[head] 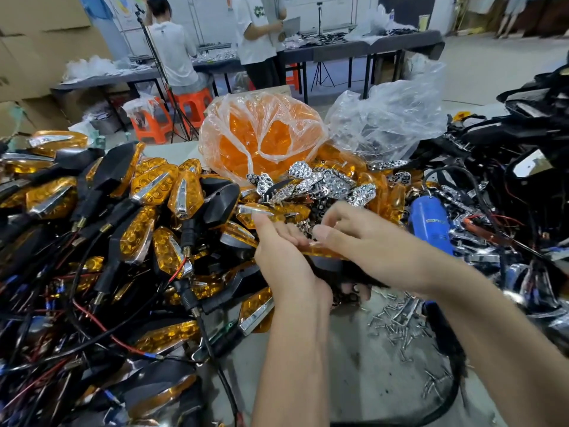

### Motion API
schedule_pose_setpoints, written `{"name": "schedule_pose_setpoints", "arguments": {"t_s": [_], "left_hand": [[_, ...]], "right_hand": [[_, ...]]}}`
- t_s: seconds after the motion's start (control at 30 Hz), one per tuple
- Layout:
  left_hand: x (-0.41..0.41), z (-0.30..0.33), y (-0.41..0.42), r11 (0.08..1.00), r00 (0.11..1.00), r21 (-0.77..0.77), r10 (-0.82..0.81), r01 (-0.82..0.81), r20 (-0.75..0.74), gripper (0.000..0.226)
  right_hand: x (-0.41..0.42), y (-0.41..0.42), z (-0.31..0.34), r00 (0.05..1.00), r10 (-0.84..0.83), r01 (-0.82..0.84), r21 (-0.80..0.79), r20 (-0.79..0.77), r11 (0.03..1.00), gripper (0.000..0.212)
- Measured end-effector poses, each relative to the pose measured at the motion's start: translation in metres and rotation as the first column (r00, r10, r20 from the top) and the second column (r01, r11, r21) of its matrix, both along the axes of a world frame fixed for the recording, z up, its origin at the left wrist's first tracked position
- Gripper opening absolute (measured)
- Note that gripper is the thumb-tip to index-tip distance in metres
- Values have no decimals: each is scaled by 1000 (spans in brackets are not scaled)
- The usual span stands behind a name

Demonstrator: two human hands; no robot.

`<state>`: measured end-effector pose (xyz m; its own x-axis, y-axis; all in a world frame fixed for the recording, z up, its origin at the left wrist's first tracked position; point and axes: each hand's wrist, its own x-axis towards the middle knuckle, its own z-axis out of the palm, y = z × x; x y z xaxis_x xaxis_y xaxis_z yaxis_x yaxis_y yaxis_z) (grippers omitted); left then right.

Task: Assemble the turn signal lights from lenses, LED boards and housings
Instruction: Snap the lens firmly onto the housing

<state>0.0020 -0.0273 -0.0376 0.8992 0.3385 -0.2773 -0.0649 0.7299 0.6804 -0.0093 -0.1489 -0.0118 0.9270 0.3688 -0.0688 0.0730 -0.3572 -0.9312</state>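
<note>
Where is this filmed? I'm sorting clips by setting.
Probably a small assembly workshop: a heap of finished turn signals, a bag of orange lenses, loose screws on the bench.

Both forearms bare, reaching forward and up from bottom edge, wrists converging mid-frame. My left hand [286, 260] palm turned inward, fingers [277, 229] extended upward and slightly curled, thumb hidden. My right hand [366, 241] crossing in from right, thumb [326, 235] pressed down, index and middle fingers bent forward in pinch. Hands touching at fingertips.
</note>
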Motion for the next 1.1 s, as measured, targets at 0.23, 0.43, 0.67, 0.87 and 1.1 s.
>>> {"name": "schedule_pose_setpoints", "arguments": {"t_s": [0.23,0.43,0.67,0.87,1.1], "left_hand": [[3,1,6,993,953,-96,-96,71,-286,64],[7,0,10,998,981,-53,-32,23,-189,70],[4,-3,2,915,969,319,232,-248,90,70],[2,-8,0,891,956,349,286,-289,61,71],[6,-7,2,932,963,296,247,-208,-102,76]], "right_hand": [[-4,-18,13,899,275,-186,-272,341,944,40],[1,-17,6,900,198,-147,-158,388,977,33],[1,-20,5,918,142,-125,-69,371,990,30],[1,-18,9,893,223,-157,-195,391,968,30],[-3,-11,14,805,177,21,-325,567,946,45]]}}
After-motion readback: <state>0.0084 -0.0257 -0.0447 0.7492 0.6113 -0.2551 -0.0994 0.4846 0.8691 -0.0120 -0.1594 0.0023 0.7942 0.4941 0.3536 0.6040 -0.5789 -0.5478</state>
